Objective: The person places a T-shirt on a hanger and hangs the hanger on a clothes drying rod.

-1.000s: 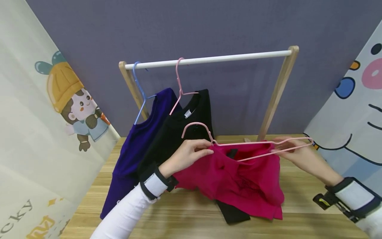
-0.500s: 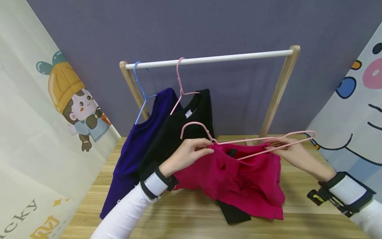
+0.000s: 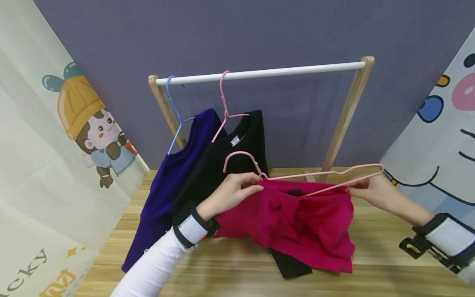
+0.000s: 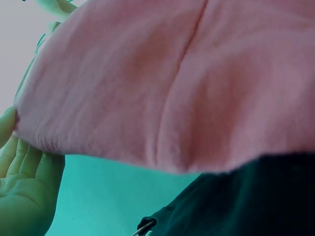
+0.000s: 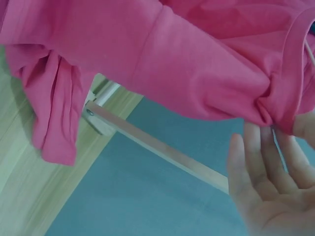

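Note:
My left hand [image 3: 235, 194] pinches the neckline of a crimson shirt [image 3: 315, 231] at its left side, right beside the neck of a pink clothes hanger [image 3: 319, 175]. On the other side my right hand [image 3: 376, 193] pinches the neckline's right edge between thumb and fingers. The hanger's left end is inside the shirt; its right end sticks out of the neck opening, past the right hand. In the right wrist view the shirt's cloth [image 5: 197, 69] bunches at the fingertips. Pink-looking cloth [image 4: 123, 88] fills most of the left wrist view, held at its edge.
Behind stands a rack with a white rail [image 3: 282, 73] and wooden posts [image 3: 345, 119]. A purple shirt [image 3: 163, 198] on a blue hanger [image 3: 174, 111] and a black shirt [image 3: 222, 161] on a pink hanger [image 3: 224, 103] hang at its left. Black cloth [image 3: 291, 264] lies under the crimson shirt.
My right hand first slid left along the neckline, then moved right, drawing the shirt's right edge outward. The hanger's free end rose, then shifted slightly left. My left hand stayed nearly still.

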`<move>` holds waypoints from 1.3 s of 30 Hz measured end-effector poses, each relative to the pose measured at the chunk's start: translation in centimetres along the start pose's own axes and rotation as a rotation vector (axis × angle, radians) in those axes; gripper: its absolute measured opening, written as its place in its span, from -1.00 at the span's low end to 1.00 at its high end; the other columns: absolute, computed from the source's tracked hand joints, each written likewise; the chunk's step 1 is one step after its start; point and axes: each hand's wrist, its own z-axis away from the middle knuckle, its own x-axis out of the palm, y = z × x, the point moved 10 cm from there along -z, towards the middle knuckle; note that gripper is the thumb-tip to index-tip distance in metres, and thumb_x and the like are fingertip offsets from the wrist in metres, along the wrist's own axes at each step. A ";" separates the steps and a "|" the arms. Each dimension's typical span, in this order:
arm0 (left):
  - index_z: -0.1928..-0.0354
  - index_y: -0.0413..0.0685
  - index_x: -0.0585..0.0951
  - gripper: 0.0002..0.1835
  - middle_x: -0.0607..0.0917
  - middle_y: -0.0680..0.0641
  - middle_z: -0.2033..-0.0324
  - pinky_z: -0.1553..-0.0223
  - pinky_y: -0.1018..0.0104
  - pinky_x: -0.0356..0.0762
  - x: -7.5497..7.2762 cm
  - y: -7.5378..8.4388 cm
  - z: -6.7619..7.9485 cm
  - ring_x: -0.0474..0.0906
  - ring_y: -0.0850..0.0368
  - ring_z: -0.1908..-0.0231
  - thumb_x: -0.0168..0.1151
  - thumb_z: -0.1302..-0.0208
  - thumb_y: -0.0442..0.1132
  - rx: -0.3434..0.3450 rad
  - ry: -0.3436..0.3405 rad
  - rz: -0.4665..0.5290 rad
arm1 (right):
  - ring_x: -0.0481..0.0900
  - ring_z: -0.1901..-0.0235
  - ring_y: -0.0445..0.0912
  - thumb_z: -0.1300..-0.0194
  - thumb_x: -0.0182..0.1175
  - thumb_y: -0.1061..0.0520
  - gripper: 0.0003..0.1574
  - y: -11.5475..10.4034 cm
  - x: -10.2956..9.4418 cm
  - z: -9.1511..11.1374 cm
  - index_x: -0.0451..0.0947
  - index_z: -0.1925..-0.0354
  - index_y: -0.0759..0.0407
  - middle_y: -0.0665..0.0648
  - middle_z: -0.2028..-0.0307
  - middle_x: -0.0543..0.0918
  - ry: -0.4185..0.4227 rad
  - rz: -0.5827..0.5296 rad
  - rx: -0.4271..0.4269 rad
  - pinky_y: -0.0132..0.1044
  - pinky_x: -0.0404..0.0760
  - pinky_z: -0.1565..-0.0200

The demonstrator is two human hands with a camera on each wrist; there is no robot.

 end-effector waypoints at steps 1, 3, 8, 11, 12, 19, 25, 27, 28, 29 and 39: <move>0.29 -0.11 0.56 -0.88 0.63 -0.04 0.40 0.31 0.33 0.51 0.0 0.0 0.0 0.45 0.30 0.41 0.18 -0.11 -0.28 0.007 0.000 -0.011 | 0.51 0.51 -0.31 -0.01 0.16 0.38 -0.86 0.4 -0.1 0.1 0.55 0.36 0.38 0.13 0.52 0.65 -0.016 0.020 0.032 -0.49 0.47 0.56; 0.30 -0.11 0.56 -0.89 0.63 -0.03 0.41 0.33 0.34 0.51 0.1 0.1 0.0 0.44 0.30 0.43 0.18 -0.11 -0.29 0.020 0.000 -0.030 | 0.51 0.53 -0.29 -0.06 0.14 0.34 -0.86 1.1 -0.4 0.4 0.55 0.35 0.40 0.17 0.52 0.65 -0.043 0.052 0.087 -0.43 0.42 0.62; 0.29 -0.11 0.58 -0.88 0.65 -0.03 0.40 0.32 0.35 0.52 0.3 -0.1 0.1 0.43 0.30 0.43 0.19 -0.09 -0.30 0.039 -0.003 -0.061 | 0.52 0.60 -0.25 -0.13 0.10 0.31 -0.86 2.1 -0.9 0.7 0.54 0.37 0.42 0.19 0.58 0.64 -0.064 0.136 0.137 -0.35 0.44 0.64; 0.27 -0.11 0.58 -0.86 0.66 -0.04 0.37 0.31 0.34 0.53 0.6 -0.4 0.2 0.44 0.30 0.41 0.19 -0.09 -0.29 0.042 -0.014 -0.067 | 0.52 0.62 -0.26 -0.11 0.08 0.38 -0.91 2.3 -1.5 0.9 0.52 0.43 0.41 0.17 0.61 0.62 -0.043 0.152 0.114 -0.34 0.53 0.60; 0.26 -0.12 0.58 -0.85 0.66 -0.04 0.37 0.30 0.34 0.53 0.7 -0.4 0.2 0.44 0.30 0.40 0.19 -0.09 -0.29 0.044 -0.017 -0.073 | 0.51 0.61 -0.27 -0.11 0.08 0.39 -0.92 2.4 -1.7 1.0 0.52 0.43 0.40 0.15 0.60 0.62 -0.037 0.155 0.111 -0.35 0.53 0.60; 0.24 -0.15 0.59 -0.83 0.68 -0.09 0.34 0.23 0.32 0.54 1.1 -0.7 0.5 0.51 0.27 0.33 0.18 -0.10 -0.28 0.071 -0.035 -0.138 | 0.51 0.58 -0.26 -0.17 0.07 0.28 -0.85 3.5 -2.3 1.1 0.52 0.38 0.38 0.14 0.56 0.63 -0.081 0.152 0.141 -0.28 0.54 0.55; 0.23 -0.20 0.59 -0.81 0.67 -0.11 0.35 0.28 0.36 0.54 1.2 -0.9 0.6 0.50 0.26 0.36 0.18 -0.10 -0.30 0.108 -0.034 -0.170 | 0.54 0.56 -0.24 -0.20 0.06 0.25 -0.81 3.8 -2.3 0.7 0.52 0.34 0.40 0.18 0.53 0.64 -0.141 0.135 0.172 -0.30 0.57 0.51; 0.21 -0.20 0.59 -0.80 0.66 -0.09 0.38 0.33 0.39 0.52 1.4 -0.9 0.5 0.47 0.28 0.41 0.17 -0.11 -0.30 0.114 -0.044 -0.172 | 0.53 0.57 -0.24 -0.20 0.05 0.27 -0.83 3.8 -2.4 0.5 0.52 0.36 0.40 0.18 0.54 0.64 -0.144 0.143 0.167 -0.30 0.57 0.52; 0.21 -0.20 0.59 -0.80 0.65 -0.08 0.40 0.35 0.41 0.51 1.5 -0.9 0.5 0.45 0.28 0.43 0.16 -0.11 -0.30 0.116 -0.049 -0.177 | 0.53 0.58 -0.24 -0.20 0.06 0.27 -0.83 3.7 -2.4 0.3 0.52 0.36 0.40 0.18 0.55 0.64 -0.145 0.149 0.165 -0.30 0.56 0.52; 0.21 -0.20 0.59 -0.80 0.64 -0.07 0.41 0.37 0.41 0.50 1.6 -0.8 0.4 0.43 0.29 0.45 0.16 -0.12 -0.30 0.117 -0.054 -0.179 | 0.53 0.58 -0.24 -0.19 0.06 0.28 -0.84 3.7 -2.5 0.2 0.52 0.37 0.40 0.18 0.55 0.64 -0.148 0.155 0.163 -0.29 0.56 0.53; 0.20 -0.21 0.58 -0.81 0.64 -0.08 0.39 0.35 0.44 0.51 2.4 -0.5 -0.2 0.44 0.27 0.43 0.15 -0.12 -0.32 0.125 -0.090 -0.226 | 0.53 0.57 -0.19 -0.19 0.04 0.28 -0.84 3.5 -3.2 -0.4 0.51 0.36 0.39 0.07 0.57 0.62 -0.185 0.190 0.169 -0.24 0.53 0.54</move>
